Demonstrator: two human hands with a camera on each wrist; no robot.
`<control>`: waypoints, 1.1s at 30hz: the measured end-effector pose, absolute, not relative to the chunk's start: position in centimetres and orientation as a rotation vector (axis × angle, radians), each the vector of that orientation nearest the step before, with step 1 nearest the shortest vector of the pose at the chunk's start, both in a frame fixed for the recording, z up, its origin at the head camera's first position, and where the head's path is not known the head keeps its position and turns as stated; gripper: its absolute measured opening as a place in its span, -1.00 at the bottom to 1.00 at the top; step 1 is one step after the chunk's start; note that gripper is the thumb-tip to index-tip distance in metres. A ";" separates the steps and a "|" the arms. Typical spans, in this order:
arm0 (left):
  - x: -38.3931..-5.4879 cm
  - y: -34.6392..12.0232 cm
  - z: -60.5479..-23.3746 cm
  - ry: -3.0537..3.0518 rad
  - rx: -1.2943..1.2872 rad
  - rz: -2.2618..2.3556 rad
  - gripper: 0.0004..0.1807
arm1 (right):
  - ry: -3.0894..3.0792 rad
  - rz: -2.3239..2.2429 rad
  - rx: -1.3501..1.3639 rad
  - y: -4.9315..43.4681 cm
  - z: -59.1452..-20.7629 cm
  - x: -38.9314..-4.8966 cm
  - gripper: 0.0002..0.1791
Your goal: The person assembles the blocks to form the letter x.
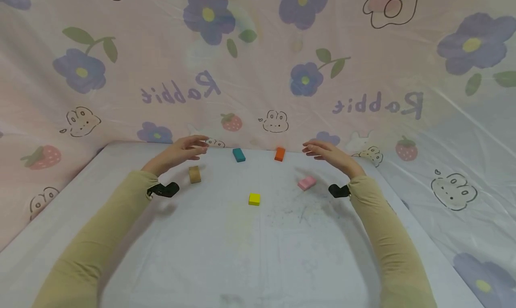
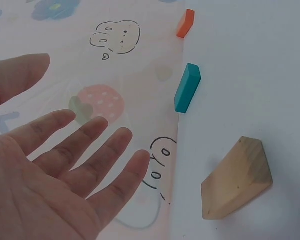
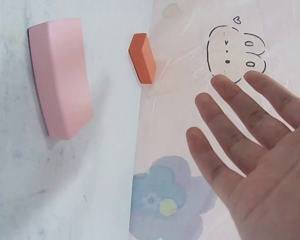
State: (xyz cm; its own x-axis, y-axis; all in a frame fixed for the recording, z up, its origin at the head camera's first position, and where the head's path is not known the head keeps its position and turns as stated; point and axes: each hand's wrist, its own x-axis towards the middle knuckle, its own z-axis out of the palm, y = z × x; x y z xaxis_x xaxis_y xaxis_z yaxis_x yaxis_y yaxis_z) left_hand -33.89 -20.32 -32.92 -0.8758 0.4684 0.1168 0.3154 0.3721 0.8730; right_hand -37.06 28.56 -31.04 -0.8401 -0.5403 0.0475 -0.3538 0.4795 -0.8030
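My left hand hovers above the table's far left part, fingers extended and holding nothing. Nearest to it is a plain wooden block, which the left wrist view shows as a bare wood block. My right hand is raised at the far right, its fingers spread and the palm bare. Below it lies a pink block. Between the hands, near the back edge, are a teal block and an orange block. Closer to me, around the middle, sits a yellow block. Neither hand touches any block.
A white table with faint smudges spans the view. Behind it and along both sides hangs a curtain printed with flowers, rabbits and strawberries. Black wrist mounts stick out from the sleeves.
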 end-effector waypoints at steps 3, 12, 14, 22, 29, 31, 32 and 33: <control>-33.8 -20.1 -33.0 2.483 0.696 1.518 -0.40 | 2.502 -1.300 -0.753 28.5 -31.1 -37.0 -0.49; -33.7 -19.4 -33.5 2.471 0.767 1.514 -0.42 | 2.482 -1.317 -0.765 28.5 -31.8 -37.0 -0.51; -33.7 -19.3 -33.7 2.465 0.778 1.511 -0.43 | 2.474 -1.311 -0.760 28.5 -31.9 -36.9 -0.51; -33.6 -18.5 -34.0 2.447 0.757 1.500 -0.44 | 2.457 -1.303 -0.738 28.6 -32.4 -36.8 -0.50; -33.5 -17.9 -34.3 2.393 0.781 1.529 -0.43 | 2.452 -1.296 -0.738 28.8 -32.9 -36.5 -0.51; -33.4 -17.7 -34.3 2.386 0.794 1.531 -0.43 | 2.454 -1.301 -0.738 28.8 -33.0 -36.5 -0.51; -33.4 -17.6 -34.3 2.383 0.798 1.532 -0.43 | 2.456 -1.298 -0.738 28.8 -33.1 -36.4 -0.51; -33.4 -17.4 -34.3 2.385 0.795 1.532 -0.43 | 2.458 -1.297 -0.736 28.8 -33.2 -36.4 -0.51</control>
State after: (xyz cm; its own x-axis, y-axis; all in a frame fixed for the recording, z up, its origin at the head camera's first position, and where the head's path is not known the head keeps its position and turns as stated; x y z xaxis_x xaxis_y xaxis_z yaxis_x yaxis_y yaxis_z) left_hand -33.35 -17.44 -34.31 -0.8362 0.5354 0.1190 0.3308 0.3193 0.8881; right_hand -36.42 28.83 -33.17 -0.8360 -0.5488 0.0016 -0.3112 0.4716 -0.8250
